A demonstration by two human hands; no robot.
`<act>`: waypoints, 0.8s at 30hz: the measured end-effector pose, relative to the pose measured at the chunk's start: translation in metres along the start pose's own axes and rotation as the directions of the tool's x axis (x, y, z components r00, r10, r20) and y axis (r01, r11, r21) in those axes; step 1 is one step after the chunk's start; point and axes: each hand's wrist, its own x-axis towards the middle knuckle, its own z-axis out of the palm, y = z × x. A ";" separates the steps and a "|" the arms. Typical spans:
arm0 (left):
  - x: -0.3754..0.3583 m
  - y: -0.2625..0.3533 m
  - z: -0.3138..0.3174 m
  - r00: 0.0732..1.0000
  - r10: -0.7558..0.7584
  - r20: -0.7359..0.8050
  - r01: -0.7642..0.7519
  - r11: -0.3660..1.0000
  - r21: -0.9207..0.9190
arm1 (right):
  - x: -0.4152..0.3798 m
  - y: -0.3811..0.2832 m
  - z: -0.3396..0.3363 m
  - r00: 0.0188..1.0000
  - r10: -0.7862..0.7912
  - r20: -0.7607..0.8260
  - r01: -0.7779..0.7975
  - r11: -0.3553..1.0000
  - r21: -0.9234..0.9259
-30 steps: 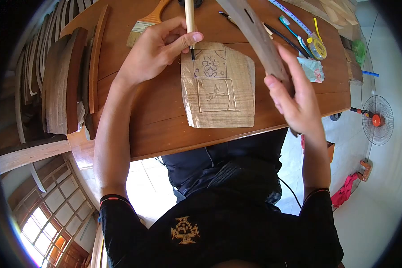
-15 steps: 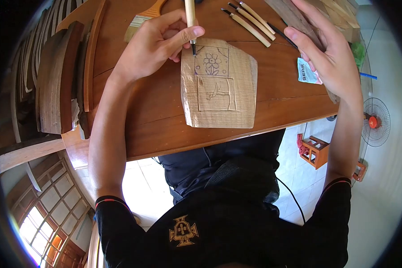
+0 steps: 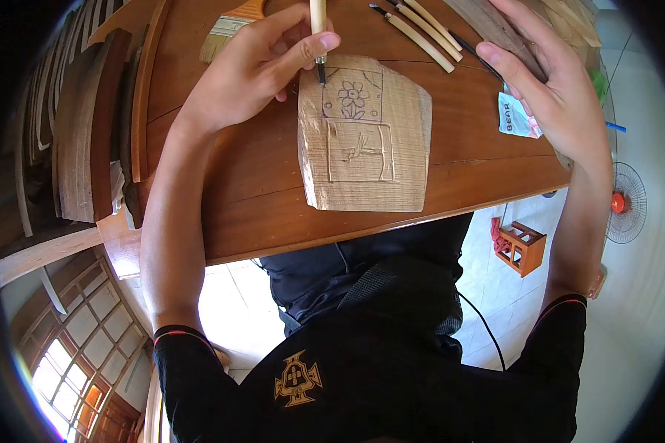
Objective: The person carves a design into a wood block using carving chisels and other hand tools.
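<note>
My left hand [image 3: 255,70] is closed around the pale handle of a carving chisel [image 3: 318,26], held nearly upright. The chisel's dark tip meets the upper left corner of a flower drawing on the wooden block [image 3: 406,140]. Below the flower, a square outline with a small figure is carved into the wood. My right hand [image 3: 550,81] grips a long brown strip of wood [image 3: 488,26], thumb on the near side and fingers across it. Beside the thumb lies a thin dark stick [image 3: 474,53]. A blue BEAR packet [image 3: 516,117] sits partly under this hand.
Several carving tools [image 3: 421,37] lie at the table's far side. A wide brush [image 3: 225,31] rests beyond my left hand. Dark wooden boards [image 3: 89,125] stand along the left. Past the table's right edge are a small wooden stool [image 3: 523,249] and a fan [image 3: 628,201].
The view has shifted slightly, so the tools and packet sit a little farther right. Both hands keep their grips, and the chisel tip stays at the drawing's corner.
</note>
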 end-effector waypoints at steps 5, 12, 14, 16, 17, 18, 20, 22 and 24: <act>-0.001 -0.006 -0.002 1.000 0.022 -0.005 -0.022 0.999 0.032 | -0.002 -0.006 0.003 0.990 0.143 0.015 -0.143 0.988 0.062; -0.002 0.000 -0.003 0.999 0.037 0.018 -0.038 0.999 0.011 | -0.006 -0.003 0.008 0.988 0.153 0.008 -0.154 0.985 0.077; -0.001 -0.004 -0.007 0.999 0.034 0.040 -0.034 0.999 0.011 | -0.007 -0.016 0.008 0.974 0.225 0.011 -0.225 0.974 0.035; -0.001 -0.001 -0.010 0.998 0.024 0.061 -0.024 1.000 0.008 | -0.005 -0.040 0.005 0.934 0.355 0.036 -0.355 0.935 -0.012; -0.001 0.000 -0.011 0.997 0.019 0.072 -0.019 1.000 0.008 | -0.003 -0.044 0.003 0.912 0.406 0.051 -0.406 0.914 -0.007; -0.002 0.000 -0.011 0.998 0.024 0.064 -0.025 1.000 0.010 | -0.002 -0.041 0.001 0.898 0.432 0.080 -0.436 0.898 0.056; -0.002 0.000 -0.011 0.998 0.035 0.049 -0.036 0.999 0.015 | 0.000 -0.040 -0.003 0.870 0.473 0.138 -0.489 0.863 0.125; -0.003 0.001 -0.012 0.999 0.022 0.039 -0.022 1.000 -0.001 | -0.001 -0.036 -0.003 0.892 0.428 0.147 -0.447 0.885 0.134; -0.003 0.005 -0.012 0.999 0.010 0.041 -0.009 1.000 -0.027 | -0.011 -0.006 0.011 0.975 0.211 0.063 -0.217 0.968 0.123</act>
